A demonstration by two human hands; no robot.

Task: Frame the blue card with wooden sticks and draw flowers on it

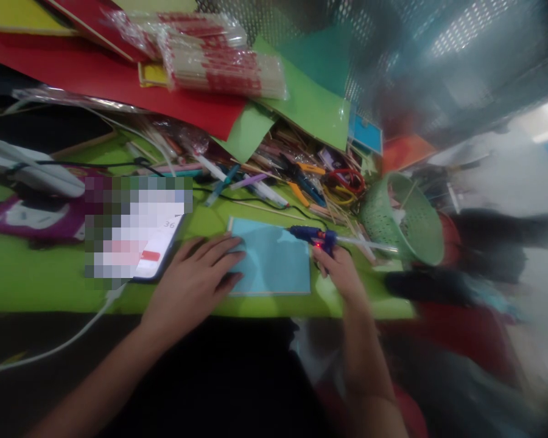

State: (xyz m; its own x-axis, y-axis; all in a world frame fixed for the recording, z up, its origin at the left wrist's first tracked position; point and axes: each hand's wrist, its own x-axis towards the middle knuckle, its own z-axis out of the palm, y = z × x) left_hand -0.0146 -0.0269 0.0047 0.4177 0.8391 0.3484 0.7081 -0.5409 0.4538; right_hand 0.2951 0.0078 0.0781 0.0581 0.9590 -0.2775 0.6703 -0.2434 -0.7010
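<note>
A light blue rectangular sheet (274,261) with pale edging lies on the green table in front of me. My left hand (210,264) rests with its fingers spread, the tips on the sheet's left edge. In my right hand (340,267) is a dark blue hot glue gun (317,235), its small red light lit. The nozzle points left over the sheet's upper right part; whether it touches is unclear. From the gun's back end a clear glue stick (369,244) sticks out to the right. A phone (159,243) with a lit, partly blurred screen lies left of my left hand.
Pens, pliers (305,182), scissors (347,182) and thin sticks clutter the table behind the sheet. A green perforated basket (402,219) stands at the right. Bagged wooden sticks (223,70) lie on coloured sheets at the back. A white cable (73,336) hangs over the front edge.
</note>
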